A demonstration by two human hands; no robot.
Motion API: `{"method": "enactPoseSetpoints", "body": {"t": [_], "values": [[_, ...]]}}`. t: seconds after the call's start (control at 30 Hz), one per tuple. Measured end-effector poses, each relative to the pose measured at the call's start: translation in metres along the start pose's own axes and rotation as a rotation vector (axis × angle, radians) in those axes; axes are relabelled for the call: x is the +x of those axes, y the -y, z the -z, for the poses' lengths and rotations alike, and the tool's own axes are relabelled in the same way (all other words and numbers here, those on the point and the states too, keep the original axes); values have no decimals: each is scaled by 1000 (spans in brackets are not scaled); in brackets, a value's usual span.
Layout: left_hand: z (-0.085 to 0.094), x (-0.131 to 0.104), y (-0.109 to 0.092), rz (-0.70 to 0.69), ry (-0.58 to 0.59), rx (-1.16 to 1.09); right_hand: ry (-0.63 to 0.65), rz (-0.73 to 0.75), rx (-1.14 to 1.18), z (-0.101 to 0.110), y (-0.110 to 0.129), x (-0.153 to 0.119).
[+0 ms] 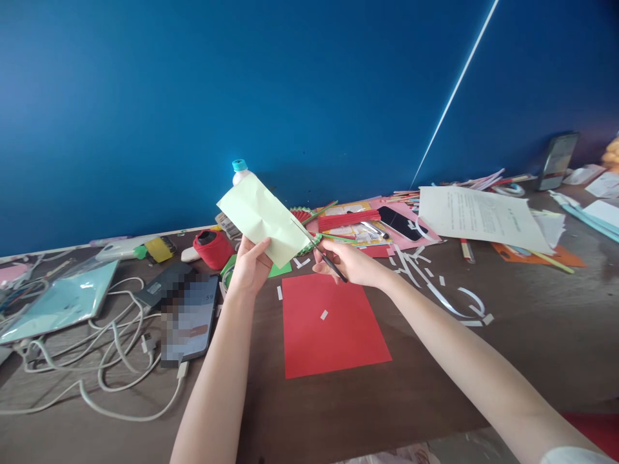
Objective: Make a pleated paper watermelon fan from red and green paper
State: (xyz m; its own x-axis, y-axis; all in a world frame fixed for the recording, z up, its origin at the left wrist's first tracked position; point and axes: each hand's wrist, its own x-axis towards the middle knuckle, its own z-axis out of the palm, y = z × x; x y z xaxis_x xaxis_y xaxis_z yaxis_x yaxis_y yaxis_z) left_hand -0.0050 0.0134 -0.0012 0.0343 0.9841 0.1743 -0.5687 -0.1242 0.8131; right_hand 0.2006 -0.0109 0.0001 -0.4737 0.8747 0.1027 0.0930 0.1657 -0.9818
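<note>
My left hand (252,265) grips the lower edge of a pale green sheet of paper (258,216), thumb in front, holding it up over the table. Creases run across the sheet. My right hand (341,259) is closed around a pair of dark-handled scissors (330,261), whose blades point up and left at the paper's right edge. Whether the blades are cutting into the paper I cannot tell. Below both hands a red square of paper (333,348) lies flat on the table, with a small white scrap (324,315) on it.
A phone (193,322) with a white cable (120,412) lies at left, near a red roll (213,250). White paper strips (435,293) are scattered at right, below a printed sheet (478,212). A bottle with a blue cap (239,165) stands behind the green paper.
</note>
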Motion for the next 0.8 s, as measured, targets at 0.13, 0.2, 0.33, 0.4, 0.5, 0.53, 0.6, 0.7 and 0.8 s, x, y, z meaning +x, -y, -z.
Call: {"method": "enactPoseSetpoints", "body": {"t": [0.13,0.2,0.33,0.4,0.5,0.53,0.6,0.7,0.8], "values": [[-1,-1,0,0,-2,-5,88,-23,-65,0,4,-1],[-1,-1,-1,5,-7,-9,80,-12,-73,0,5,-1],[3,1,0,33,-40,11,78,-3,-82,1,2,0],[6,3,0,45,-82,19,82,-14,-88,1,0,0],[8,5,1,45,-128,51,94,-31,-101,2,-4,1],[9,5,1,40,-133,64,94,-32,-114,2,-5,2],[8,6,1,32,-132,83,87,-28,-146,2,-6,2],[8,5,1,23,-113,104,74,-18,-204,1,-6,3],[7,5,1,18,-89,119,79,-19,-247,0,-6,3]]}}
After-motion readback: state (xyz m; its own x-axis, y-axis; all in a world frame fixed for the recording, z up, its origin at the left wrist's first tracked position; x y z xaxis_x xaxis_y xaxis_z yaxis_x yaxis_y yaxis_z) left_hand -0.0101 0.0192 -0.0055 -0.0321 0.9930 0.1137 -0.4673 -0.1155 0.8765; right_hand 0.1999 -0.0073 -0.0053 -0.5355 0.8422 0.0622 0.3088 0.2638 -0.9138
